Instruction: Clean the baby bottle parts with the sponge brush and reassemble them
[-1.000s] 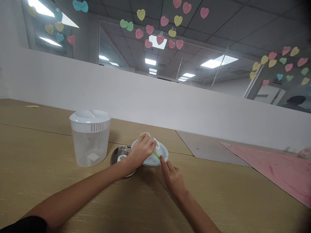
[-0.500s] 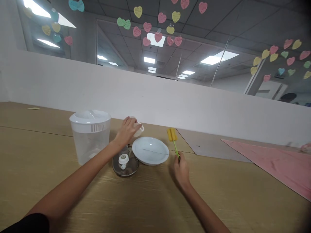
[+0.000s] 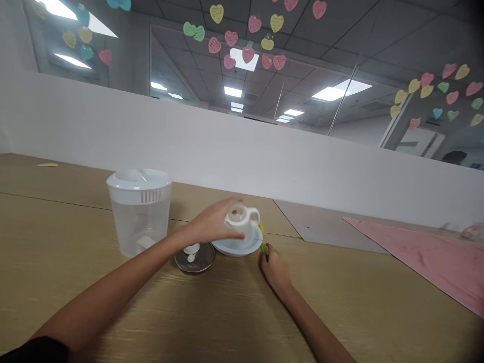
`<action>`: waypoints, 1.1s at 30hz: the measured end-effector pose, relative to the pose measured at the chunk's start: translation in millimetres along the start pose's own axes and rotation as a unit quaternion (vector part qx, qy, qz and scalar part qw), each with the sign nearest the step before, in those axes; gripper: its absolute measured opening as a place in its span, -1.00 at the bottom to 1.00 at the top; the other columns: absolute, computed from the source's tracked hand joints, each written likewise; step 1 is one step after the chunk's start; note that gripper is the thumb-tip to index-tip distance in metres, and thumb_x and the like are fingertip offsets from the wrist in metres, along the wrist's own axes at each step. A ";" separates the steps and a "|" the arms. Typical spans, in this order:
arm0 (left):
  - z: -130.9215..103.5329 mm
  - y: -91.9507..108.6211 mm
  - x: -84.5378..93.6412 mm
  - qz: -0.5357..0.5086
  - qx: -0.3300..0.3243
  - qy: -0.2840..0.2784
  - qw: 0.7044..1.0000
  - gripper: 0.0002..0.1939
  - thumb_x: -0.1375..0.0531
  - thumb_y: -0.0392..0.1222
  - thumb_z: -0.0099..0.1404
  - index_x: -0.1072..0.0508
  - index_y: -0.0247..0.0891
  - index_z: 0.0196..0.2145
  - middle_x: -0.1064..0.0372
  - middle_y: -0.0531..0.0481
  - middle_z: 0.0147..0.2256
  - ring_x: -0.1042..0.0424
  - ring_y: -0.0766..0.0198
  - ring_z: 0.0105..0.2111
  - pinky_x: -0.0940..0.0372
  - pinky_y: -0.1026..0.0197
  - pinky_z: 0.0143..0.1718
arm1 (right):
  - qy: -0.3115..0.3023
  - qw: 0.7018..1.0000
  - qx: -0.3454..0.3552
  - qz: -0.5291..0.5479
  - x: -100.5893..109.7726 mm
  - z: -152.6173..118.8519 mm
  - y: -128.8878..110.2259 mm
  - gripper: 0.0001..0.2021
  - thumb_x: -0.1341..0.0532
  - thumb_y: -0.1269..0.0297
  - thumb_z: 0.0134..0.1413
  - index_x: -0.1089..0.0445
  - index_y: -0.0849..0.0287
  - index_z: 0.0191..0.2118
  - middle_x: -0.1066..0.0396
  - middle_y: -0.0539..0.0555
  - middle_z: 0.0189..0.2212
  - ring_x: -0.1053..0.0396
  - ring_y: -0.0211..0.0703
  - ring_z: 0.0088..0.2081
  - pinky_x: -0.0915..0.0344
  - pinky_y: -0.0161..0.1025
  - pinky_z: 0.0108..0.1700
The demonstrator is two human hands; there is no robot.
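Tabletop (image 3: 212, 315), wall (image 3: 196, 141), heart notes (image 3: 254, 24); left grip (image 3: 215, 222) curled round cup (image 3: 245, 226), right grip (image 3: 277, 270) pinching brush (image 3: 262, 230)

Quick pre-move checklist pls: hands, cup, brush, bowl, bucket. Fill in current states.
1. Left hand has the cup: ok, fingers and thumb around it.
2. Right hand has the brush: ok, held by its green handle.
3. Brush head clear of the cup: cannot tell, the cup hides part of the yellow head.
4. Cup clean inside: cannot tell, too small and blurred.
5. Bowl upright on the table: ok, beside the tray.
6. Bucket lid on: ok.
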State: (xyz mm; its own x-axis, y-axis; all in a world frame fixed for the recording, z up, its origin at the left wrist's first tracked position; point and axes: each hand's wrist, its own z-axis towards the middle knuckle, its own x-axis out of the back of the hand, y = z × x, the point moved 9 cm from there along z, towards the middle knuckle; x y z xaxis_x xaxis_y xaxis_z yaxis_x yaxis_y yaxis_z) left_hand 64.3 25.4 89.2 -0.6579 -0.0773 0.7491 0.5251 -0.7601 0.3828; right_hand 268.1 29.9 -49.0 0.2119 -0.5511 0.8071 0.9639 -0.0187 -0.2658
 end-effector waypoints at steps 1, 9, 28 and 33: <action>-4.2 10.4 -8.5 -0.003 -0.010 -0.055 0.998 -0.19 -0.27 0.10 -0.04 -0.10 -0.16 0.12 -0.21 -0.05 0.04 -0.26 0.13 -0.03 -0.17 0.19 -0.07 | -0.012 1.000 0.009 -0.019 -0.5 -0.9 -3.4 -0.82 -0.05 0.40 0.03 -0.39 0.19 -0.30 -0.43 0.11 -0.53 -0.35 -0.17 -0.56 0.00 -0.34 -0.56; -31.7 56.4 -53.4 0.036 -0.115 -0.277 0.953 -0.56 -0.29 0.00 -0.03 -0.33 -0.21 -0.21 -0.37 0.00 -0.28 -0.34 0.17 -0.24 -0.18 0.25 -0.26 | 0.027 0.998 0.042 -0.045 18.1 -2.5 -19.1 -0.68 -0.01 0.43 0.06 -0.28 0.21 -0.05 -0.42 0.16 -0.29 -0.39 -0.12 -0.40 -0.11 -0.31 -0.52; -13.1 -86.4 -20.3 0.196 0.120 -0.264 0.937 -0.58 0.03 0.06 0.26 -0.45 -0.30 -0.23 -0.45 -0.14 -0.28 -0.40 0.19 -0.34 -0.20 0.27 -0.37 | 0.111 0.968 0.125 0.187 30.5 -14.5 -37.1 -0.78 0.00 0.31 0.13 -0.36 0.22 -0.29 -0.42 0.06 -0.43 -0.32 -0.25 -0.50 -0.24 -0.33 -0.42; -13.9 -116.9 -38.1 0.280 0.130 -0.266 0.913 -0.77 -0.07 -0.18 0.18 -0.52 -0.28 -0.37 -0.48 -0.19 -0.32 -0.43 0.13 -0.35 -0.23 0.24 -0.38 | 0.120 0.962 0.122 0.214 31.8 -16.5 -37.3 -0.76 0.00 0.25 0.14 -0.37 0.22 -0.32 -0.41 0.06 -0.46 -0.30 -0.28 -0.53 -0.23 -0.35 -0.45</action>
State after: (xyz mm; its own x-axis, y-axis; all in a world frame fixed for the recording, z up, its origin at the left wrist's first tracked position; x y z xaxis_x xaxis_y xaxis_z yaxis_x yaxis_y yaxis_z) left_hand 20.5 108.2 8.3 0.0712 -0.0299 0.9970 0.8552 -0.5127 -0.0765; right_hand 236.2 -0.7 -22.1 0.5819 -0.6422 0.4989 0.8125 0.4328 -0.3906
